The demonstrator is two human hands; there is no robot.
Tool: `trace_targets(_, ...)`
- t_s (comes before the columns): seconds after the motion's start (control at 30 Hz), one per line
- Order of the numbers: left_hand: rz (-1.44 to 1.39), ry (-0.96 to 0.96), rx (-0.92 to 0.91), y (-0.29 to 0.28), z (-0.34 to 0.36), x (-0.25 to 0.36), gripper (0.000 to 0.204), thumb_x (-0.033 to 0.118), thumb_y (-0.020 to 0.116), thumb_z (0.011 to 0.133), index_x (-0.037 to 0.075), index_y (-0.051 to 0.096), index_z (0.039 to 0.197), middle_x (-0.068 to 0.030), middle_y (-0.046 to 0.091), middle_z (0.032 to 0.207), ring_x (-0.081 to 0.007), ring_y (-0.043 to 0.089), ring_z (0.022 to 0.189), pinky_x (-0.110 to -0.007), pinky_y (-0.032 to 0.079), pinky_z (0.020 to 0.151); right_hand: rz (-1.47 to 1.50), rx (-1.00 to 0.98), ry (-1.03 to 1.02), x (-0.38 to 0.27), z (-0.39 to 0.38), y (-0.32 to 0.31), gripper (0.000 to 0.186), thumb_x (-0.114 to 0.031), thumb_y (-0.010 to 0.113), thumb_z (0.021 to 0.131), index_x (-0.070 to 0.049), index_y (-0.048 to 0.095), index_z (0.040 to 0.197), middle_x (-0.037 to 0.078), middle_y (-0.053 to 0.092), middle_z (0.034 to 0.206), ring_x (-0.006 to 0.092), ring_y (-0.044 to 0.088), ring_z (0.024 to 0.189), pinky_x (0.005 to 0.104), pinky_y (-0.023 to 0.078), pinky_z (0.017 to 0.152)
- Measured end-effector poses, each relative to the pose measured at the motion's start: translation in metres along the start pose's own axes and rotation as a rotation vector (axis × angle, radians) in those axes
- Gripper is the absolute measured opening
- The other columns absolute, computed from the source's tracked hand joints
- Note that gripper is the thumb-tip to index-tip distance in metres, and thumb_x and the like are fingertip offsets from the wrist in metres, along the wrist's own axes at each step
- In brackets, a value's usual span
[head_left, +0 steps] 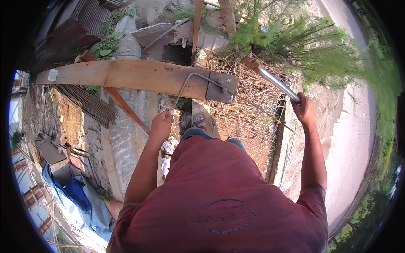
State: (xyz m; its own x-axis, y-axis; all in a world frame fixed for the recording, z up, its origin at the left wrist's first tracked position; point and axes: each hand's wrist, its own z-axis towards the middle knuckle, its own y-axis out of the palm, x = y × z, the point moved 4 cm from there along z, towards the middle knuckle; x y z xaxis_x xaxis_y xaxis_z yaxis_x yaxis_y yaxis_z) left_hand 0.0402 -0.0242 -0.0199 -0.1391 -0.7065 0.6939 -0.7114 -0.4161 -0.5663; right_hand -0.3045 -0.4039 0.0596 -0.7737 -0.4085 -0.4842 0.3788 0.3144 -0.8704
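A wooden plank (139, 77) runs across in front of me, with a dark metal plate (220, 87) bearing small pegs at its right end. My left hand (161, 125) is closed around the lower end of a bent metal rod (185, 86). From there the rod rises over the plank, turns sharply and reaches the pegs on the plate. Out to the right, my right hand (304, 110) grips a tool with a silver pipe handle (276, 82) and a rusty brown head (251, 62). That head is raised beyond the plate, apart from the rod.
A tangle of bent metal rods (240, 114) covers the ground beyond the plank's end. Straight rods (86, 103) lie bundled at left, near a reddish timber (126, 109). Green feathery branches (291, 38) hang at upper right. A blue tarp (80, 196) lies at lower left.
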Motion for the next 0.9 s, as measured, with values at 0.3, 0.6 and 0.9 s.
trace_targets(0.3,-0.039,-0.034,-0.014,-0.001,0.0,-0.002,0.037,0.03,0.048,0.094,-0.001,0.055,0.076,-0.0129,0.052,0.06,-0.0218,0.048,0.056,-0.037,0.039,0.058,-0.596,0.053,-0.555,0.0,0.052,0.001,0.027,-0.025,0.065,0.08,-0.008,0.05,0.066,0.01,0.056,0.063,0.0311,0.057,0.067,0.0422,0.042,0.065)
trace_targets(0.6,0.02,-0.043,-0.008,-0.002,-0.003,0.001,0.038,0.031,0.048,0.094,-0.001,0.054,0.075,-0.0153,0.053,0.062,-0.0259,0.052,0.057,-0.039,0.041,0.058,-0.527,0.285,-0.751,0.004,0.098,0.008,0.031,-0.028,0.07,0.077,-0.01,0.048,0.065,0.006,0.053,0.064,0.0277,0.054,0.067,0.0391,0.037,0.066)
trace_targets(0.9,-0.046,-0.029,-0.01,-0.009,-0.01,0.019,0.037,0.027,0.047,0.096,-0.001,0.05,0.074,-0.0069,0.048,0.059,-0.0142,0.044,0.056,-0.032,0.038,0.055,-0.676,-0.069,-0.803,-0.052,0.162,0.028,0.013,-0.014,0.062,0.071,-0.017,0.065,0.084,0.002,0.06,0.085,0.0231,0.055,0.093,0.0435,0.04,0.084)
